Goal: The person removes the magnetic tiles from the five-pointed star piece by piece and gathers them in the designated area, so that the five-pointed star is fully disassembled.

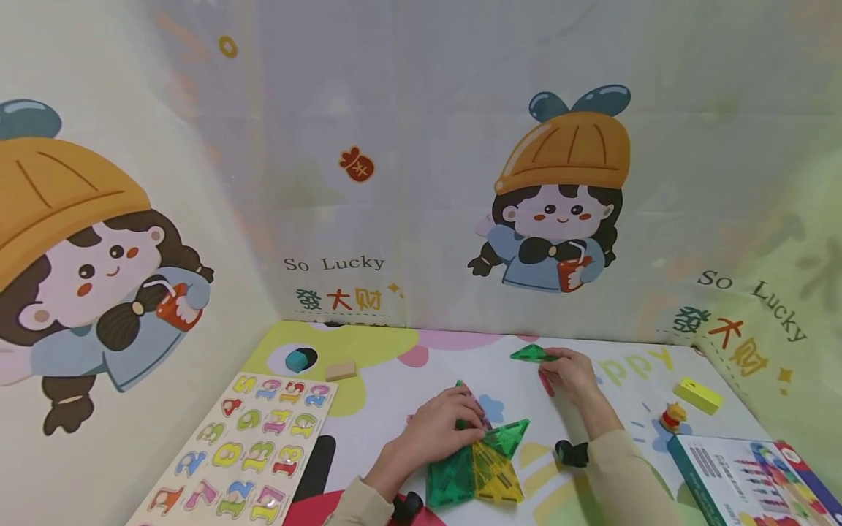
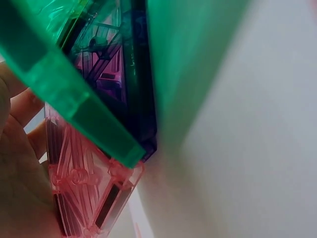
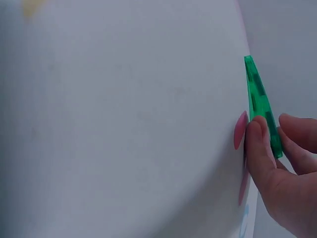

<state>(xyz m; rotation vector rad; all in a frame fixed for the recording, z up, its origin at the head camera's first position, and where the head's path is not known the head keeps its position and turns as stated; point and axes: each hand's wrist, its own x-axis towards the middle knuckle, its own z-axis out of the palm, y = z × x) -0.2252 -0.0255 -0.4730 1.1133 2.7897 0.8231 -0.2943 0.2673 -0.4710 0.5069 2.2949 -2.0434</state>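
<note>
My left hand (image 1: 437, 427) grips a structure of translucent magnetic tiles from above. Its near side shows a green square tile (image 1: 450, 478) beside a yellow tile (image 1: 496, 478), with a green triangular tile (image 1: 509, 438) jutting out to the right. In the left wrist view, a pink tile (image 2: 84, 173) and a purple tile (image 2: 141, 74) stand by the fingers, partly behind a green edge. Farther back and to the right, my right hand (image 1: 574, 374) pinches a single green triangular tile (image 3: 257, 94) between thumb and fingers, apart from the structure.
A number puzzle board (image 1: 226, 409) lies at the left, with a blue block (image 1: 296, 361) and a wooden block (image 1: 340, 371) behind it. At the right are a yellow block (image 1: 699, 395), a small red-and-yellow toy (image 1: 673, 417) and a printed box (image 1: 723, 467). A printed cloth wall (image 1: 421, 219) borders the table.
</note>
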